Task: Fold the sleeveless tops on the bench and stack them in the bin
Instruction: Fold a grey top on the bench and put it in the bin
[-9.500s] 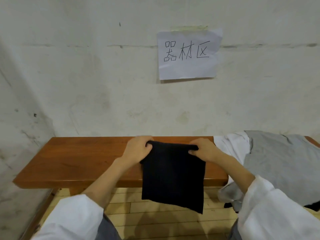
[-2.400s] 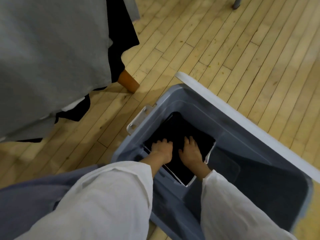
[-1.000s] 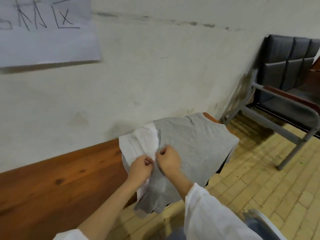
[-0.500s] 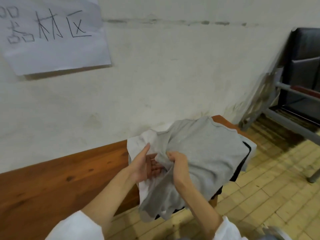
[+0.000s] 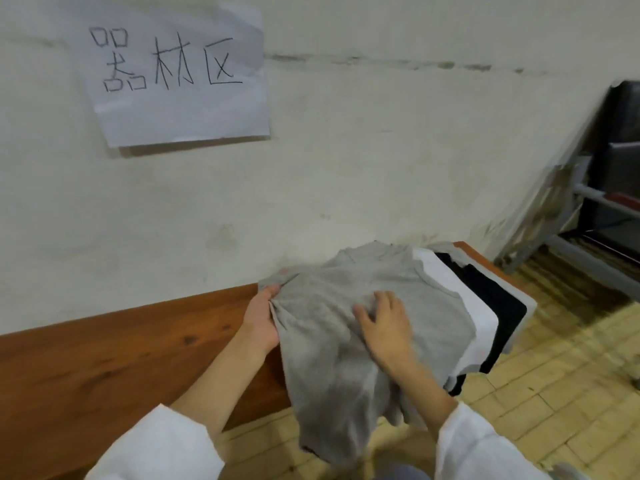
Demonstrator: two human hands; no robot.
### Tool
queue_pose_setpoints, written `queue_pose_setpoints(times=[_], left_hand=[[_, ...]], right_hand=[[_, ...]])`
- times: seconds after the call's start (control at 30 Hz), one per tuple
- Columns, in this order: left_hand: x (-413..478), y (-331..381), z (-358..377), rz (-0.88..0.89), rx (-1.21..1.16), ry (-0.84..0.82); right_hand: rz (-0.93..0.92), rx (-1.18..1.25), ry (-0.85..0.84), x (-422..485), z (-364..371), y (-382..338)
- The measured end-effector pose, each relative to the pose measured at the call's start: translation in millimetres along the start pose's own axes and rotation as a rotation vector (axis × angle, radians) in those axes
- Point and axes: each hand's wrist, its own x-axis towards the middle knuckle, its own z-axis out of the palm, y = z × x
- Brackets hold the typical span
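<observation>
One grey top (image 5: 346, 306) newly dragged left off pile (image 5: 491, 299) along desk (image 5: 104, 358) | left hand (image 5: 263, 317) grips its left edge | right hand (image 5: 384, 327) flat, pressing it | folding likely next; bin unseen

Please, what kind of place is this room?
Probably an equipment storage room: the handwritten paper sign on the bare stained wall reads "equipment area", and a plain wooden bench holds the grey top and other clothes.
</observation>
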Motion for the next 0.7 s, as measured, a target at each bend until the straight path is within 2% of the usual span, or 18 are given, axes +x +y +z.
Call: queue_pose_setpoints(times=[0.07,0.17,0.23,0.3,0.47,0.6,0.67,0.7], left_hand=[[-5,14,-20,0.022,-0.058,0.022],[-15,35,-57,0.064,-0.111,0.159],[-17,51,-91,0.07,-0.135,0.247],[-13,65,-125,0.069,-0.144,0.26],[-53,121,-198,0.203,-0.054,0.424],[-68,159,-255,0.372,0.187,0.594],[-80,171,-278,0.515,0.487,0.757],[-87,173,-287,0.591,0.721,0.833]], right_hand=[[-0.048,-0.273,-0.236,1,14,1],[-0.272,-0.564,-0.345,-9,32,-26],[-0.296,-0.606,-0.425,-14,50,-53],[-0.344,-0.628,-0.503,-25,70,-82],[-0.418,-0.563,-0.644,-74,126,-164],[-0.469,-0.496,-0.703,-110,165,-223],[-0.533,-0.487,-0.729,-124,178,-246],[-0.559,-0.474,-0.731,-129,181,-252]])
